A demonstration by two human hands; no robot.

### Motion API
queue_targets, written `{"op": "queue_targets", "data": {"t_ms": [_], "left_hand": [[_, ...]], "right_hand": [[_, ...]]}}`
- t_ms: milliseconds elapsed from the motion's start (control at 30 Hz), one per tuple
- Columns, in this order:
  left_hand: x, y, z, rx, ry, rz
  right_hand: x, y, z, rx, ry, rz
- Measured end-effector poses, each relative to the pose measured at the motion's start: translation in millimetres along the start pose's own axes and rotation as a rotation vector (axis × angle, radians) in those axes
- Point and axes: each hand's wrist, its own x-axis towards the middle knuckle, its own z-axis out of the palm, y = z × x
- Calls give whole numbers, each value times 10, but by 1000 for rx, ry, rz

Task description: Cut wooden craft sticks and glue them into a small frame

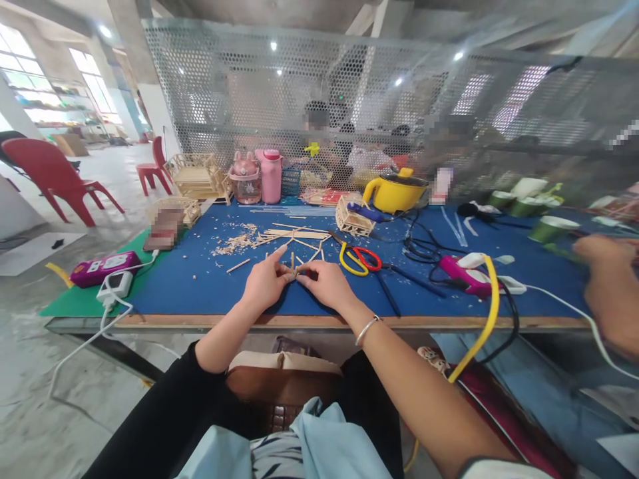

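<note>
Two bare hands meet at the near middle of the blue-covered desk (190,283), left hand (264,283) and right hand (327,283), fingers pinched together on one small joined piece of thin wooden sticks (294,269). Its long axis runs left to right between the fingertips, a short stick standing up from it. One pair of yellow-and-red-handled scissors (355,258) lies just right, blades pointing away leftward. Two pink bottles (259,176) stand at the far edge.
</note>
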Motion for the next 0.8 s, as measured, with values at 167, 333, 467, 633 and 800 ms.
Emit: {"op": "queue_targets", "data": {"t_ms": [167,333,467,633,800], "left_hand": [[-48,83,-10,173,30,71],[-60,121,-14,266,16,90],[-52,110,-15,260,14,93],[-53,105,-13,214,6,86],[-51,105,-12,174,17,87]], "right_hand": [[3,33,31,-11,-11,-33],[4,44,51,-48,-10,-31],[7,48,47,-82,-15,-35],[14,61,46,-98,-21,-34],[-9,-21,62,-95,-14,-43]]}}
